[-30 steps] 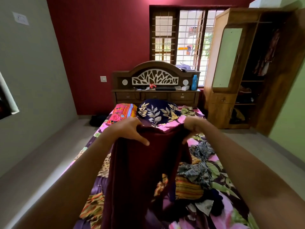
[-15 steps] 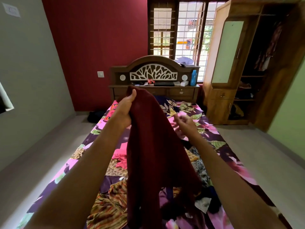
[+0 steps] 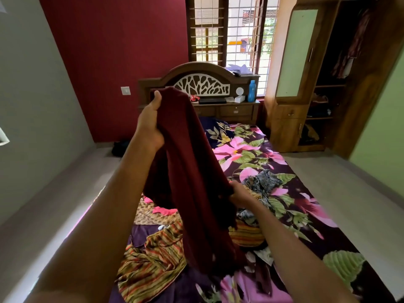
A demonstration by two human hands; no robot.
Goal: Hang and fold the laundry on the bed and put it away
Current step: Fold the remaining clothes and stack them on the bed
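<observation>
Maroon is the piece in hand: the maroon garment hangs in a long, limp drape above the middle of the bed. The left hand is raised high and far out, with thumb up and fingers closed round the bunched top of the cloth. The right hand sits low and nearer the mattress, its fingers curled round an edge partway down. Holding one end high and the other low seems meant to let the weight of the fabric pull it straight, so its shape and seams can be found before folding or hanging. The lower end trails down to the near part of the bed, where it touches the sheet.

The rest of the laundry lies loose beneath it. A striped cloth is crumpled on the near left, a small pink piece lies just beyond it, and a dark patterned garment is heaped just right of the lower hand. None of these looks folded, so I judge the job to be at an early stage.

On the far right the wardrobe stands with its door open, clothes hanging on the rail inside and shelves below. That is likely where finished pieces will go, though it is well apart from the hands.
</observation>
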